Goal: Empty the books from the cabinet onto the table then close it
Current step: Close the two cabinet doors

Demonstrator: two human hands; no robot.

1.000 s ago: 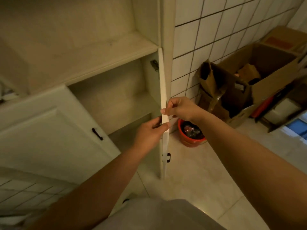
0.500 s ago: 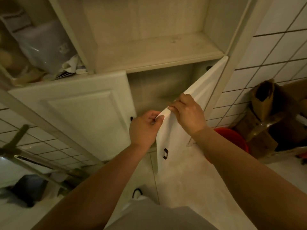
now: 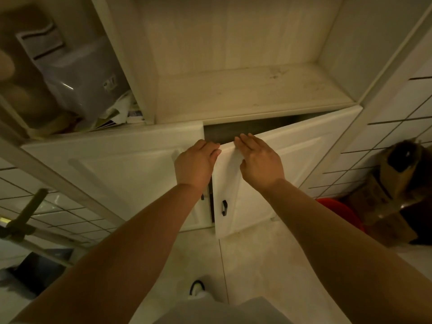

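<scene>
The right cabinet door (image 3: 292,164) stands slightly ajar, a dark gap showing along its top edge and beside the shut left door (image 3: 131,174), and no books show in the cabinet. The right hand (image 3: 258,161) lies flat on the door's upper left corner with its fingers (image 3: 245,140) straight and close together, holding nothing. The left hand (image 3: 195,164) has its fingers (image 3: 211,148) bent over that same door's free edge, just above the black handle (image 3: 224,207).

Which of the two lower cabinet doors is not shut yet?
The right door, under the right hand: a dark gap shows above it. The left door sits flush.
</scene>
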